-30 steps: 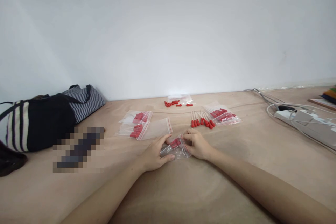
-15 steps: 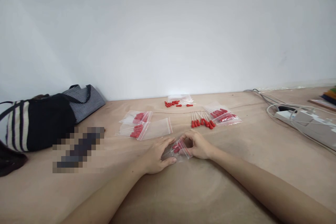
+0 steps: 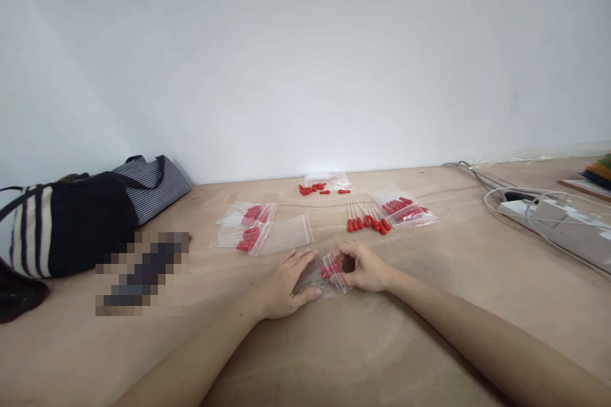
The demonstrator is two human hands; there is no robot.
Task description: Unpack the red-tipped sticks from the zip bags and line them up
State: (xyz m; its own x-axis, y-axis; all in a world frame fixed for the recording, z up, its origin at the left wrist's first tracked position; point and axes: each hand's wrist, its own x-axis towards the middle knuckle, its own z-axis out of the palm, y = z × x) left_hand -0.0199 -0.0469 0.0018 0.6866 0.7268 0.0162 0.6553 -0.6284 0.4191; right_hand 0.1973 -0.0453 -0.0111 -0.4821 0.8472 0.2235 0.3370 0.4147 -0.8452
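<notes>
A small clear zip bag (image 3: 315, 280) with red-striped edging lies on the table between my hands. Red-bulbed droppers (image 3: 329, 271) show through the plastic near its mouth. My left hand (image 3: 290, 284) rests low at the bag's left side, fingers and thumb spread around it. At the mouth, my right hand (image 3: 361, 267) has its fingers bent into a pinch at the red bulbs; the bag partly covers the fingertips. Just beyond, a row of loose droppers (image 3: 367, 224) lies with bulbs toward me. Filled zip bags (image 3: 411, 215) lie behind it to the right.
More filled bags and a flat zip bag (image 3: 289, 231) lie left of centre. Further droppers (image 3: 312, 189) are near the wall. A black-and-striped bag (image 3: 90, 222) sits at left beside a blurred dark object (image 3: 147, 273). A white power strip (image 3: 558, 229) with cables lies right.
The red bulbs in the bag have shifted slightly toward my right hand and lie closer together at the mouth. My left hand has stayed almost still.
</notes>
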